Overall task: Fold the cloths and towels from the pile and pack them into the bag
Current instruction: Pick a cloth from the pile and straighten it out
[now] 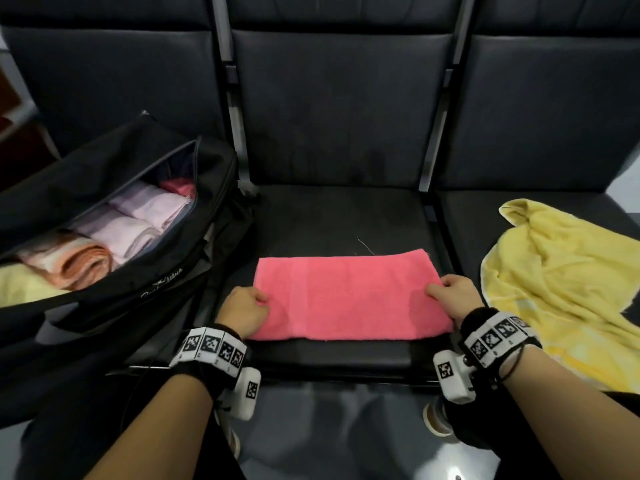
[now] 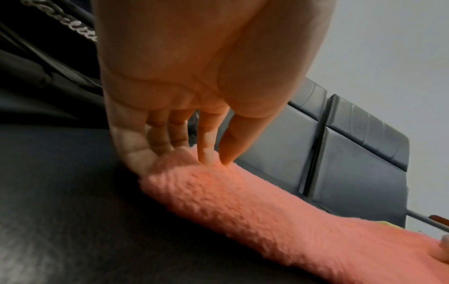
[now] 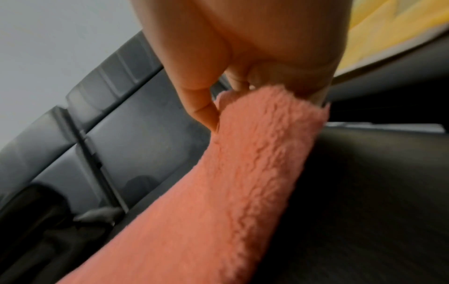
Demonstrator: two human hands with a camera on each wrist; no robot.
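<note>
So we've got the pink towel [image 1: 349,299] laid flat on the middle seat [image 1: 339,213] of a dark bench, folded into a long rectangle, close to the front edge. Our left hand [image 1: 244,311] is at its left end; the left wrist view shows the fingers [image 2: 204,138] coming down onto the towel edge with the thumb beside them, pinching it. Our right hand [image 1: 453,296] is at the right end, and from the right wrist view the thumb [image 3: 204,107] and curled fingers are gripping that edge too. The black bag [image 1: 114,209] sits unzipped on the left seat, already stuffed with rolled towels [image 1: 124,230] in pale pink, orange and yellow. A crumpled yellow towel [image 1: 561,285] lies on the right seat.
</note>
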